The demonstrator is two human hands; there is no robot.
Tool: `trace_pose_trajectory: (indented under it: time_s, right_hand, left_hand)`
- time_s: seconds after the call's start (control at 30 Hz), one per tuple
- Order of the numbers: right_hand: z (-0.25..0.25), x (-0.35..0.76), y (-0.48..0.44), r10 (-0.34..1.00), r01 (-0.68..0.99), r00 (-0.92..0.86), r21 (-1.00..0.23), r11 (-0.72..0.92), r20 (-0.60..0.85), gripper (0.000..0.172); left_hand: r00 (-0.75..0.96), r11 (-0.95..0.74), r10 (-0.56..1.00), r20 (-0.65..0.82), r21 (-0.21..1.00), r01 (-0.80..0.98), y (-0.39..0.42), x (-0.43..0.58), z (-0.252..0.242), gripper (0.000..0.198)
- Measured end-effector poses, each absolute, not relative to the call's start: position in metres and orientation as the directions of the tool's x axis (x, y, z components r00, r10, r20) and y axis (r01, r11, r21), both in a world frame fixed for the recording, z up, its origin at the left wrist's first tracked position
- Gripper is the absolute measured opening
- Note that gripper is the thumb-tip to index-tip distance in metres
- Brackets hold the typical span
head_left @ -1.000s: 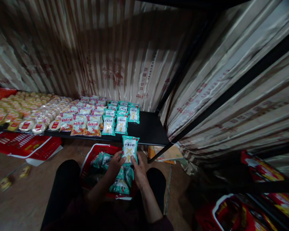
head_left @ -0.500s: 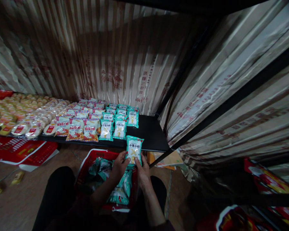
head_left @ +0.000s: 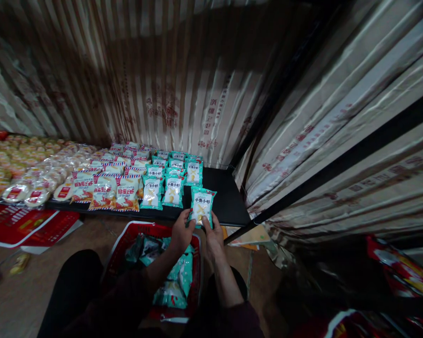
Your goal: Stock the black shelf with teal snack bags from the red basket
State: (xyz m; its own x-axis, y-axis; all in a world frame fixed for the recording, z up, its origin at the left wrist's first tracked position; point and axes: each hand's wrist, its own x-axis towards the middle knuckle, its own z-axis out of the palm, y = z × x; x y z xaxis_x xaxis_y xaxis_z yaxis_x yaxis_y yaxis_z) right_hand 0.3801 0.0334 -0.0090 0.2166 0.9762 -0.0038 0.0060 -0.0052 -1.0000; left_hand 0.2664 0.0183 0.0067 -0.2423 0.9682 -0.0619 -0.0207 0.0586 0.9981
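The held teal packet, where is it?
Below centre in the head view, the packet is between the left hand and right hand, by the front edge of the black shelf.

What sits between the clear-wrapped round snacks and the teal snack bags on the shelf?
Rows of white-and-orange snack bags with striped top edges, as the head view shows.

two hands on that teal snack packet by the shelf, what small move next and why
Probably ease the held packet forward and lower it onto the black shelf, right of the front teal packets: the left hand and right hand hold it at the shelf's front edge, its printed face shows, and bare surface lies beside those packets.
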Motion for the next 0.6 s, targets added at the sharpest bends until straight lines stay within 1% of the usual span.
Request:
trace_pose_trajectory:
  time_s: [0.13,0.27,0.43,0.6]
  right_hand:
    - [-0.003,0.381,0.058,0.977,-0.038,0.208,-0.998,-0.043,-0.050,0.063]
    - [-0.007,0.382,0.086,0.973,-0.056,0.228,-0.998,-0.036,-0.048,0.069]
    - [-0.010,0.383,0.115,0.971,-0.016,0.239,-1.000,0.003,-0.001,0.065]
    - [-0.009,0.379,0.136,0.973,-0.045,0.228,-0.999,-0.012,-0.022,0.067]
  left_hand:
    - [-0.280,0.026,0.960,-0.006,0.997,0.067,0.032,0.272,0.013,0.044]
    - [-0.296,0.024,0.955,0.034,0.981,0.191,0.047,0.277,0.022,0.048]
    - [-0.316,0.000,0.946,0.070,0.976,0.217,0.070,0.285,0.026,0.051]
    - [-0.309,-0.006,0.947,0.088,0.967,0.255,0.092,0.289,0.019,0.051]
